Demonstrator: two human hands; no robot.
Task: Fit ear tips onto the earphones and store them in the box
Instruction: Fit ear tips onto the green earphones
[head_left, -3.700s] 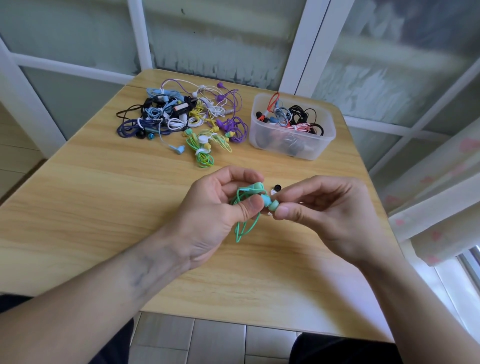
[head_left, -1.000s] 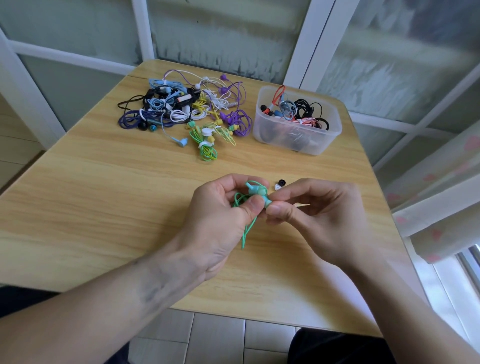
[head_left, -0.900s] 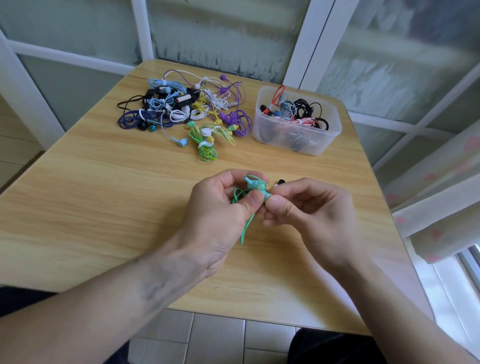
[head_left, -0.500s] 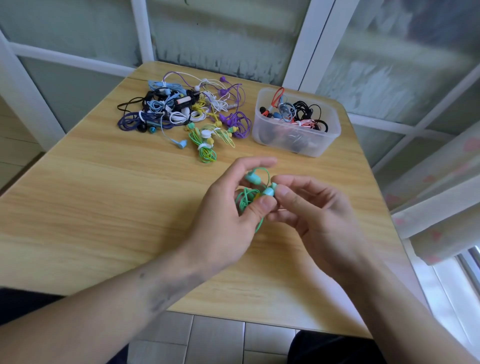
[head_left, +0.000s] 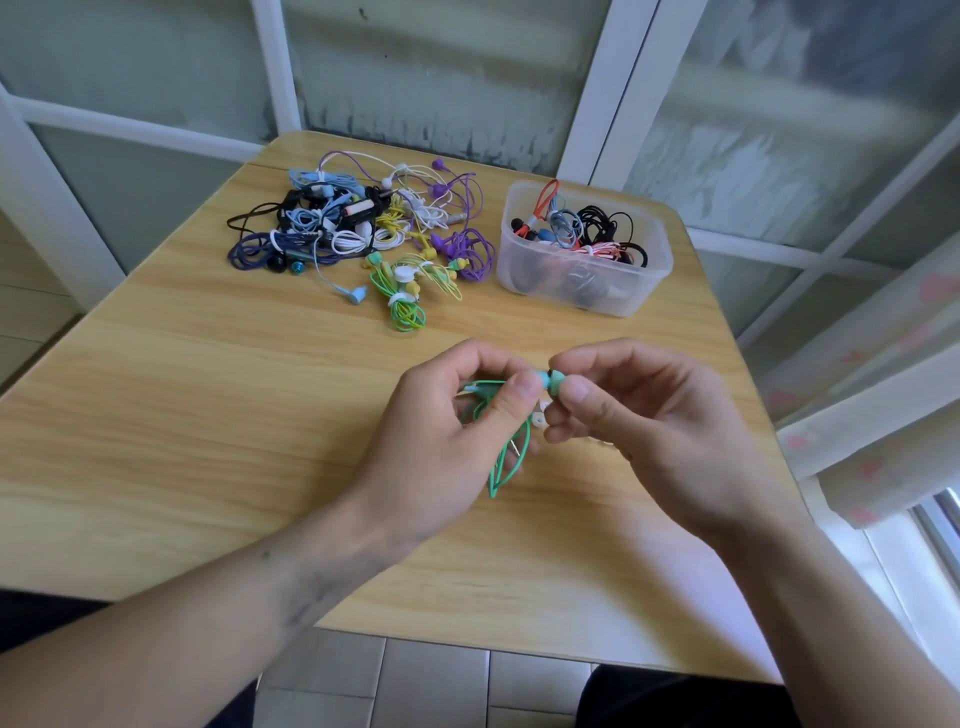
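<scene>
Left hand (head_left: 441, 431) and right hand (head_left: 639, 415) pinch green earphones (head_left: 506, 452).

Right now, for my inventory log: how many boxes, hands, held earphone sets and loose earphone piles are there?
Clear box: 1
Hands: 2, left hand and right hand
Held green earphones: 1
Loose earphone pile: 1
Total: 5

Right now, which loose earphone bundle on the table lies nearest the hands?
The bright green bundle, tied with white bands, at the pile's front edge. The purple, navy, blue and white ones lie farther back toward the window.
</scene>
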